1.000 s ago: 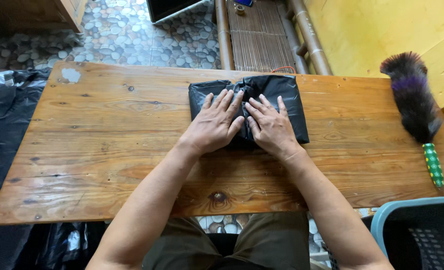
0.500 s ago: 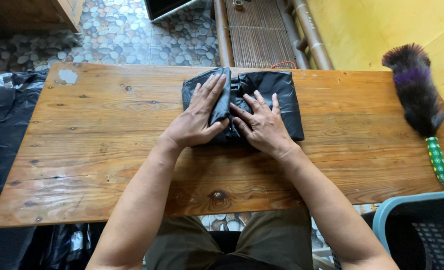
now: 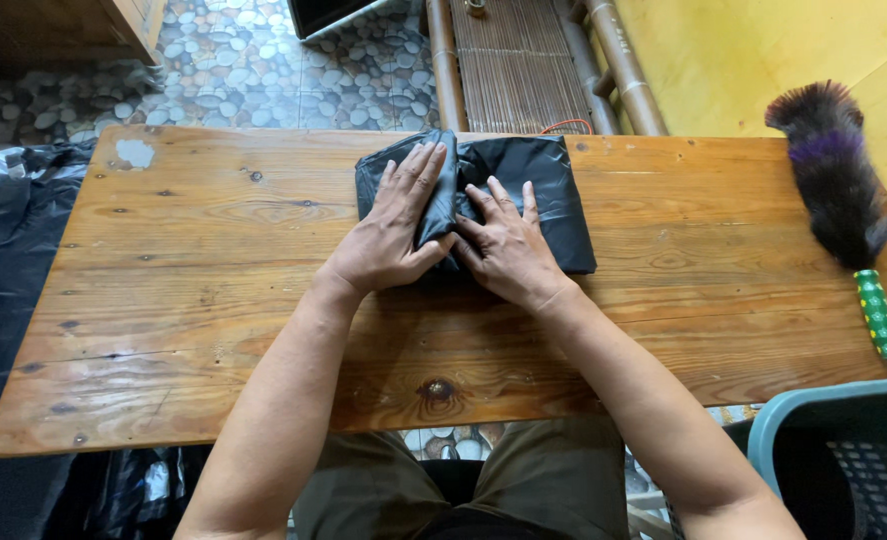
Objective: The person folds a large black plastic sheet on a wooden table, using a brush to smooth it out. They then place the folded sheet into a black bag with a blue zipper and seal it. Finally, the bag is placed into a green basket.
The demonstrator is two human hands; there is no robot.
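Note:
A folded black plastic bag lies on the far middle of a wooden table. My left hand grips the bag's left part, lifted into a raised fold between thumb and fingers. My right hand lies flat on the bag just to the right, fingers spread, pressing it down on the table. Both forearms reach in from the near edge.
A feather duster with a green patterned handle lies at the table's right end. More black plastic hangs off the left side. A blue-grey plastic basket stands at the lower right. Bamboo furniture stands beyond the table on a pebble floor.
Both hands lay flat on the bag a second ago. My left hand has since lifted the bag's left portion and is bringing it over toward the right, while the right hand stays pressed down.

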